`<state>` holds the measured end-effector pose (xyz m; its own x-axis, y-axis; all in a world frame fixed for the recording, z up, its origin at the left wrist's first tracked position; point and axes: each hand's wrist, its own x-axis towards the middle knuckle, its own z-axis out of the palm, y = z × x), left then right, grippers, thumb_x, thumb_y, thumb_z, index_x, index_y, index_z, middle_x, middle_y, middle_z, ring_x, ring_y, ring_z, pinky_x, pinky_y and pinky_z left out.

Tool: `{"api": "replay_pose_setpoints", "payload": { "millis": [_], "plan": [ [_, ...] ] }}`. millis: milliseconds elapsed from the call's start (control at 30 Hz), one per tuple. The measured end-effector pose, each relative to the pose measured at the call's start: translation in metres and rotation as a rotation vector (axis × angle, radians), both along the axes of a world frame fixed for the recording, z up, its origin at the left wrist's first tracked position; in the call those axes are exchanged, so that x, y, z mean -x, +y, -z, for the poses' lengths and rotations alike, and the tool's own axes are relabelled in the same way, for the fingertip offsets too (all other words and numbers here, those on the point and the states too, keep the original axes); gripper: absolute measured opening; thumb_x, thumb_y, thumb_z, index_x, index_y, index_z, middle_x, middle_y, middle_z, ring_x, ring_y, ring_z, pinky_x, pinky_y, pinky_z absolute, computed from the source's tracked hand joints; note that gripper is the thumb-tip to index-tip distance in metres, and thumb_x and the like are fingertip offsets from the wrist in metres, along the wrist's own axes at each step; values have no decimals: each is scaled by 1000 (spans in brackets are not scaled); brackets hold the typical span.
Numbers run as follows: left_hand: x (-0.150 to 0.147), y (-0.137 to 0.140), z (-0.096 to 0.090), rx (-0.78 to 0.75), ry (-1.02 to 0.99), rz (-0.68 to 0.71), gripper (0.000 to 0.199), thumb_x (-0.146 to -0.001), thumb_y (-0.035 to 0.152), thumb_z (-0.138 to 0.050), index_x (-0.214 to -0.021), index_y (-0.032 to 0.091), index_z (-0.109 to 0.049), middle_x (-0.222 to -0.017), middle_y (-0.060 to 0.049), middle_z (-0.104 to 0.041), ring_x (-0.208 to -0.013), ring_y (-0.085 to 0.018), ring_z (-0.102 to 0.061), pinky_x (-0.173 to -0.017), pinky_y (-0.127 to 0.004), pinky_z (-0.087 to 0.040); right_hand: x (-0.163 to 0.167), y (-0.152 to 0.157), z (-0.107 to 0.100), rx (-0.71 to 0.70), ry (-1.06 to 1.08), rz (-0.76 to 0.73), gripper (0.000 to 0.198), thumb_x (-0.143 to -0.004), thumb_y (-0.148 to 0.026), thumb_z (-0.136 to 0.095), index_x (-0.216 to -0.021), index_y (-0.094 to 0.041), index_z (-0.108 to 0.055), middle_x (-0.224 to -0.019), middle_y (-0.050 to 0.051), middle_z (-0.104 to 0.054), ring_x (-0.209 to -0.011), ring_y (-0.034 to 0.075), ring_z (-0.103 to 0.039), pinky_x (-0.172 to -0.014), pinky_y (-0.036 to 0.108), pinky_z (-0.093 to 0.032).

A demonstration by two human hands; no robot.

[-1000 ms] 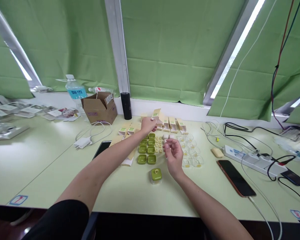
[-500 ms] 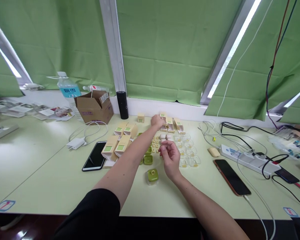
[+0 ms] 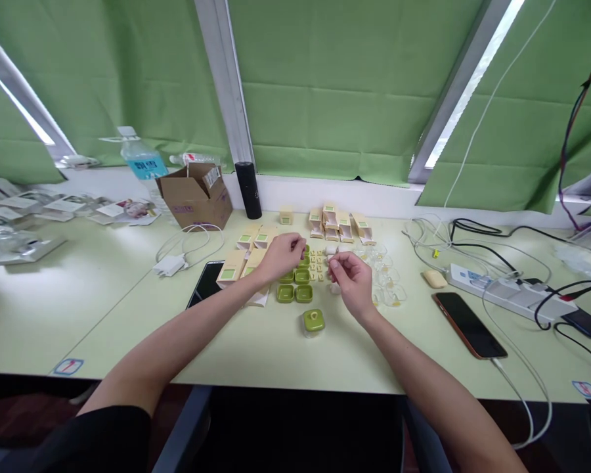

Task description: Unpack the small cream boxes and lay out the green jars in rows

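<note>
My left hand (image 3: 283, 255) hovers over the left side of the green square lids (image 3: 304, 276), its fingers curled in; whether anything is inside them is hidden. My right hand (image 3: 352, 282) is closed in a pinch beside the small white pieces (image 3: 331, 250), and what its fingertips hold, if anything, cannot be made out. Between the hands lie rows of small pale-yellow pieces (image 3: 317, 266). Clear plastic cups (image 3: 391, 294) sit right of my right hand. Nearer to me stands a small clear container with a green lid (image 3: 314, 320).
Small cardboard boxes (image 3: 345, 226) stand at the back, and more boxes (image 3: 232, 266) beside a phone (image 3: 205, 282) at left. A brown carton (image 3: 192, 200) and black bottle (image 3: 247, 190) are behind. At right lie another phone (image 3: 469, 325), cables and a power strip (image 3: 507, 295).
My left hand has come back from the small boxes at the rear to above the green lids. My right hand stays pinched in about the same place. The camera view has shifted slightly.
</note>
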<state>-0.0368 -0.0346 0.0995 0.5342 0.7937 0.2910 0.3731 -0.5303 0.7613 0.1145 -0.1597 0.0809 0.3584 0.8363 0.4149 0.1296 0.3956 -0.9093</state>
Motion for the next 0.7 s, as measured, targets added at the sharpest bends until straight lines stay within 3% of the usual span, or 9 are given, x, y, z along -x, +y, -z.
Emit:
{"api": "replay_pose_setpoints", "payload": {
  "millis": [133,267,333,433,567,700],
  "plan": [
    [38,-47,10,-74,42,78,13,-92,26,-54,-96,20,-64,-80,-1,-72,-72,-18,-67,-65,-29,-50,-4,-4,-6,109,-337,-164,10,-86,-31,-67,-84,-22,-65,-73,-1,-65,-64,13,-58,-56,25,-43],
    [53,-75,20,-90,65,194,19,-88,19,-55,-106,21,-61,-96,-3,-72,-85,-19,-67,-78,-32,-52,-9,-16,6,-35,-655,-250,6,-91,-23,-59,-90,-22,-65,-78,1,-67,-67,15,-56,-59,27,-42],
    [54,-81,26,-126,74,233,24,-85,14,-54,-108,20,-58,-97,-3,-70,-84,-19,-66,-82,-34,-52,-13,-23,14,-135,-754,-282,7,-93,-25,-57,-93,-22,-63,-81,2,-67,-69,16,-56,-62,29,-42],
    [53,-81,36,-190,55,220,29,-80,9,-52,-107,20,-55,-96,-4,-67,-86,-20,-64,-84,-36,-50,-16,-32,21,-177,-913,-350,11,-94,-31,-56,-99,-21,-59,-91,6,-69,-79,20,-61,-67,32,-45],
    [55,-77,47,-220,19,200,38,-75,5,-51,-110,21,-53,-99,-4,-65,-92,-22,-62,-85,-36,-49,-13,-36,22,-103,-1130,-448,20,-93,-36,-59,-104,-20,-57,-99,9,-70,-87,23,-65,-72,34,-46],
    [57,-81,51,-287,21,247,40,-78,5,-51,-115,21,-51,-104,-5,-64,-95,-22,-60,-87,-37,-48,-9,-37,20,22,-1176,-507,43,-86,-42,-72,-117,-19,-53,-108,10,-70,-94,26,-66,-76,35,-46]
  ]
}}
